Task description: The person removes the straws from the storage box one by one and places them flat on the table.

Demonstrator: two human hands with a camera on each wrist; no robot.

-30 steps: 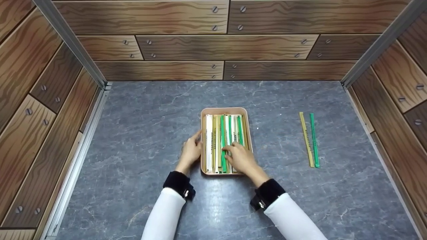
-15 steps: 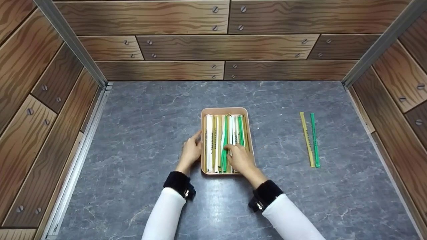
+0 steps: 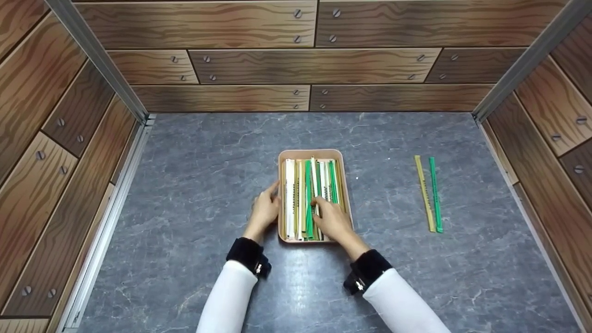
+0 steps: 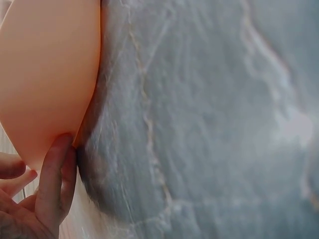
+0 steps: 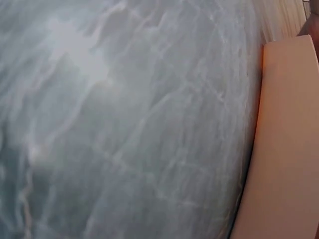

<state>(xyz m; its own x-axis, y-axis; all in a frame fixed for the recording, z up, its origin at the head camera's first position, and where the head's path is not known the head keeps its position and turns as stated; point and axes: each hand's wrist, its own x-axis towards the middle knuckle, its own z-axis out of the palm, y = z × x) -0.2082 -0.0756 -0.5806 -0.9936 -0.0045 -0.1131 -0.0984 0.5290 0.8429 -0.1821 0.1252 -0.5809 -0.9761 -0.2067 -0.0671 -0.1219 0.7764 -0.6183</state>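
A peach tray (image 3: 311, 152) sits mid-table and holds several white, green and tan sticks laid lengthwise. My right hand (image 3: 329, 216) reaches into the tray's near half. Its fingertips pinch a white stick (image 3: 315, 178) that lies slightly askew over the green ones. My left hand (image 3: 265, 209) holds the tray's left wall, thumb at the rim. In the left wrist view a finger (image 4: 56, 179) lies against the tray's outer wall (image 4: 47, 74). The right wrist view shows only the tray's wall (image 5: 289, 139) and the table; the hand is out of frame.
A tan stick (image 3: 424, 194) and a green stick (image 3: 435, 194) lie side by side on the grey marble table (image 3: 194, 185), to the right of the tray. Wood-patterned walls (image 3: 259, 64) enclose the table at the back and on both sides.
The right hand has shuffled the sticks: a white stick now lies tilted over the green ones, its far end near the tray's back rim. The left hand has stayed put.
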